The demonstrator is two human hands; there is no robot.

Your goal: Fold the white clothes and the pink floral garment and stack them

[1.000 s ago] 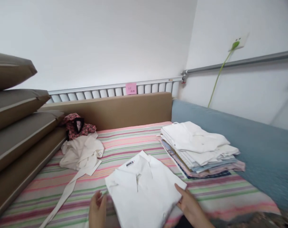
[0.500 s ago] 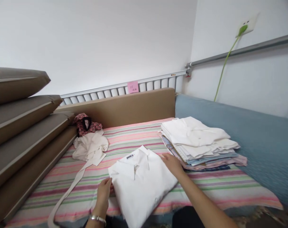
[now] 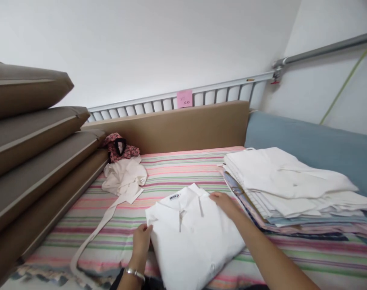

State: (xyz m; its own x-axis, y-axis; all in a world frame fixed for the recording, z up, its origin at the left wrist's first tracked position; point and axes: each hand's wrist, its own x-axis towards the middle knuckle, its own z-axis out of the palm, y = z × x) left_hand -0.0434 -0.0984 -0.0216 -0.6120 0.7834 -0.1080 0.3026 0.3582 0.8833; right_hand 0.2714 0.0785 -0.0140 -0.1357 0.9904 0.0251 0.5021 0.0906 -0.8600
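A folded white collared shirt (image 3: 195,237) with a black label at the neck lies on the striped bedsheet (image 3: 177,173) right before me. My left hand (image 3: 142,241) grips its left edge near the shoulder, fingers curled around the fabric. My right hand (image 3: 224,201) rests on the shirt's upper right corner with fingers bent onto the cloth, close to a stack of folded clothes (image 3: 289,189) on the right.
A crumpled cream garment (image 3: 124,179) with a long strap lies at the left, a floral cloth (image 3: 119,147) behind it. Stacked brown cushions (image 3: 29,141) line the left side. A tan headboard (image 3: 171,127) and a blue mattress (image 3: 316,139) close the back and right.
My right hand moved from the shirt's lower right edge up to its upper right corner. My left hand slid up and took the left edge. The view shifted left.
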